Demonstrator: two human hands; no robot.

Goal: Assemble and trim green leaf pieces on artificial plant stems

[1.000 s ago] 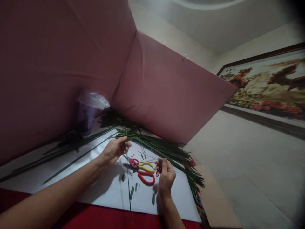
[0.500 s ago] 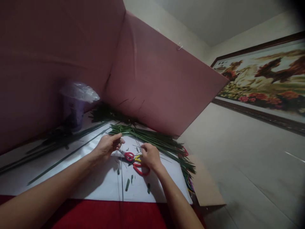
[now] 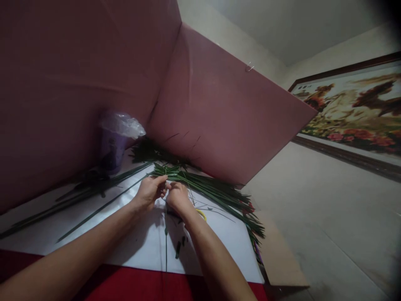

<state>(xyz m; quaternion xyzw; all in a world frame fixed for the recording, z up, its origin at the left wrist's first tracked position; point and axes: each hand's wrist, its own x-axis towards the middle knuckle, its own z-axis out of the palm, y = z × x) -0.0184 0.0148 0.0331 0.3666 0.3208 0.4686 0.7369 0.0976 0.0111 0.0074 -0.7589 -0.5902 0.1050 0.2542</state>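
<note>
The left hand (image 3: 149,193) closes in a pinch, thumb against curled fingers, on a thin green strand (image 3: 166,251) — narrow, smooth, hanging nearly straight below. The right hand (image 3: 178,197) sits just beside it, back upward, fingertips bunched close to the left's; whether it grips anything cannot be told. The left forearm enters low from the left side, the right rises steeply from the lower edge.

Just beyond the fingertips lies a bundle of long green blades (image 3: 213,192), flat and pointed, fanning to the right. A yellow handle loop (image 3: 203,213) shows past the right forearm. Small cut pieces (image 3: 178,250) lie on the smooth white sheet (image 3: 225,246), over red cloth (image 3: 131,286). Farther back stands a purple container (image 3: 113,146) — topped with crinkled clear plastic (image 3: 127,124) — before creased pink panels (image 3: 219,108).
</note>
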